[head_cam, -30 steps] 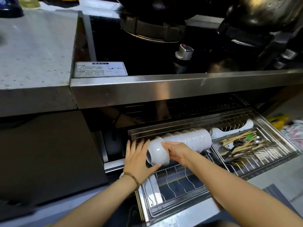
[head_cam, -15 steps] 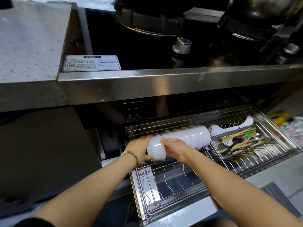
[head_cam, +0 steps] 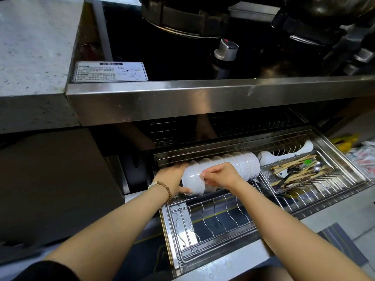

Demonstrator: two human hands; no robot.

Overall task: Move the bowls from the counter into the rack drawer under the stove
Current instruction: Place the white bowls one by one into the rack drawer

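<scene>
**Operator:** Both hands are closed on the row of bowls (head_cam: pixel 221 171). My left hand (head_cam: pixel 172 177) cups the open end of the nearest bowl (head_cam: pixel 192 181), thumb under its rim, while my right hand (head_cam: pixel 219 175) pinches the rim from the other side.

**Observer:** What changed in the last second?

**Operator:** A second ago my left palm was flat and spread at the bowl's mouth, clear of the drawer's back rail. Now it has curled around the end, and the stack has slid further back into the rack drawer (head_cam: pixel 233 216), beside the cutlery tray (head_cam: pixel 300 173).

**Observer:** So the task is nearly done?

**Operator:** For this stack I'd judge yes: it lies on its side on the wire rack, under the stove (head_cam: pixel 203 98), seemingly needing only a final nudge. Whether more bowls wait on the counter (head_cam: pixel 34 49), I can't see.

**Observer:** How do the bowls look?

**Operator:** White, glossy, faintly speckled, nested tightly rim-in-rim. They're likely slippery, so I'd let go gently.
</scene>
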